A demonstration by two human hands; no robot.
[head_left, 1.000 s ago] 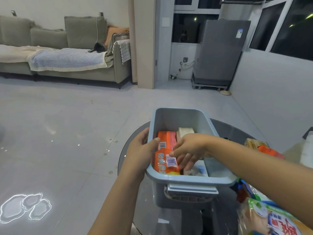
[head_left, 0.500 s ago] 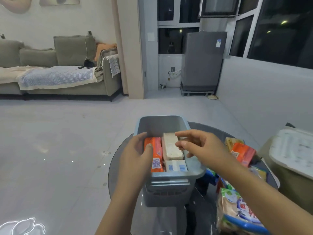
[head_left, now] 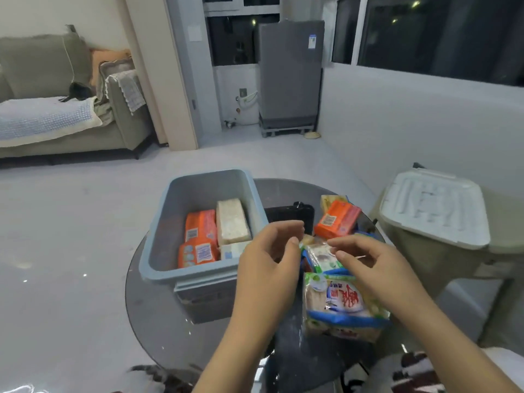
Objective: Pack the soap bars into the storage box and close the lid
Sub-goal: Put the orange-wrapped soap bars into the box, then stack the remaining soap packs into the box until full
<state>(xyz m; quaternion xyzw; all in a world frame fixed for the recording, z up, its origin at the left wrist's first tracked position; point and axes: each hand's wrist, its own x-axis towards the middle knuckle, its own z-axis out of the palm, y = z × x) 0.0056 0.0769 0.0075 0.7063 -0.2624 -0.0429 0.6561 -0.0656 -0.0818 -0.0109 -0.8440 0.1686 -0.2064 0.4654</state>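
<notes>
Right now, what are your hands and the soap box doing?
Both hands, left hand and right hand, open, empty. Storage box part filled, lid off. Nothing blocking.

Storage box [head_left: 158,245]: open on glass bench [head_left: 147,307], soap bars [head_left: 232,222] inside | left hand [head_left: 266,259], right hand [head_left: 365,265]: empty, fingers curled, over wrapped packs [head_left: 337,302] beside box | orange bar [head_left: 337,219] outside box | lid [head_left: 433,208] apart, at right.
</notes>
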